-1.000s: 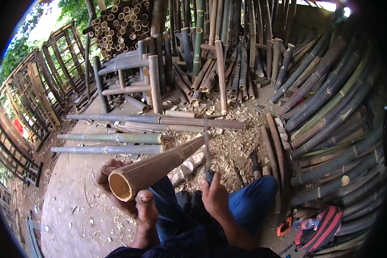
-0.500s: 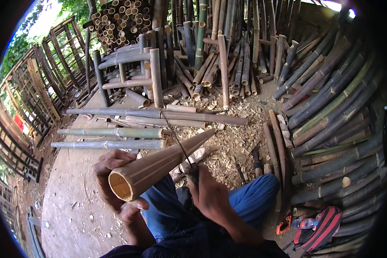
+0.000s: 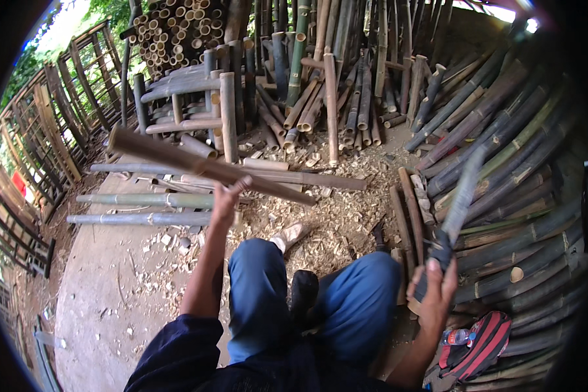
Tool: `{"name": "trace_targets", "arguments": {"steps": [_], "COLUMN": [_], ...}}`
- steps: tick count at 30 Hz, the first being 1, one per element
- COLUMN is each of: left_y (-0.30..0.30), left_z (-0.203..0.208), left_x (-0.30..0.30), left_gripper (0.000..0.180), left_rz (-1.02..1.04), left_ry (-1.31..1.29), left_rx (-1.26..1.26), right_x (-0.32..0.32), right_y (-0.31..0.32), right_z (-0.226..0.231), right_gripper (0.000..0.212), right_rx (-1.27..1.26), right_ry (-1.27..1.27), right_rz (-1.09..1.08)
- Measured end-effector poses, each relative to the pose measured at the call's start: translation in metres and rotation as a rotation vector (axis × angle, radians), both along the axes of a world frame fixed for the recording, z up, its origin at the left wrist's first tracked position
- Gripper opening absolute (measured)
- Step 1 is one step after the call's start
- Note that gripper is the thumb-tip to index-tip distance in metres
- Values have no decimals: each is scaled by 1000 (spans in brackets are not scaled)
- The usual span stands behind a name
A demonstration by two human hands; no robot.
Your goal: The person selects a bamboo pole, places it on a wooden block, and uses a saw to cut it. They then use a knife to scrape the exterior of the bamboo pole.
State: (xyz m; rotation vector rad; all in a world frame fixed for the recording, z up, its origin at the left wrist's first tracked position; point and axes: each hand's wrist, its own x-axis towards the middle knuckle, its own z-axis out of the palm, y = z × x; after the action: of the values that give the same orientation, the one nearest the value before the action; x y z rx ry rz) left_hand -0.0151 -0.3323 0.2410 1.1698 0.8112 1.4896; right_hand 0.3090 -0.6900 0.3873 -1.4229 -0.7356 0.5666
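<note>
My left hand is wrapped round a brown bamboo pole, held up ahead of me and slanting from upper left down to the right. Its fingers close about the pole's right half. Off to the right, my right hand grips the dark handle of a large knife. The knife's long blade points up and away, blurred by motion, apart from the pole. Below the pole lie several more bamboo poles on the ground.
Wood chips cover the ground before my bent knees. Stacked dark bamboo fills the right side. A bamboo frame stands at the back left. Near my right arm lie a red and black bag and a plastic bottle.
The bamboo pole has swung away from my lap to the far left, carried by my left hand. My right hand has moved the knife from the pole out to the right.
</note>
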Motion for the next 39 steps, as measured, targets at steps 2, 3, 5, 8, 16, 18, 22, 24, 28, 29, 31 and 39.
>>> {"name": "trace_targets", "arguments": {"steps": [2,3,5,8,16,18,22,24,28,29,31,39], "left_y": [49,61,91,147,93,85,52,20,-70,-90,-113,-132], "left_z": [-66,-77,-81,-29,5,-18,-83,-112,-147,-148,-169,-168], "left_x": [-12,-4,-4,-46,6,-7,-29,0,13,9,18,22], "left_gripper": [64,60,53,59,43,51,64,68,66,67,69,60], "left_rz": [282,383,604,617,96,181,167,61,-26,-27,-64,-184], "left_ry": [-9,-46,-98,69,216,512,917,1057,1265,1269,1308,1433], "left_rx": [-42,-92,-190,163,-376,-402,-312,-316,-425,-468,-506,-513], "right_x": [12,18,42,62,42,22,2,6,3,-4,-3,-29], "right_y": [-14,-22,-49,-77,-52,-23,25,37,72,86,102,216], "right_z": [-4,-11,-42,-131,-242,-250,-258,-251,-265,-270,-279,-314], "right_gripper": [34,35,38,48,50,47,43,41,37,37,35,32], "right_rx": [14,-16,-215,-349,-457,-490,-554,-580,-609,-613,-613,-521], "right_ry": [-13,-13,-39,-322,-296,-236,-86,-28,133,166,206,-518], "right_rz": [-80,-186,-205,-260,-73,20,137,115,156,189,196,408]}}
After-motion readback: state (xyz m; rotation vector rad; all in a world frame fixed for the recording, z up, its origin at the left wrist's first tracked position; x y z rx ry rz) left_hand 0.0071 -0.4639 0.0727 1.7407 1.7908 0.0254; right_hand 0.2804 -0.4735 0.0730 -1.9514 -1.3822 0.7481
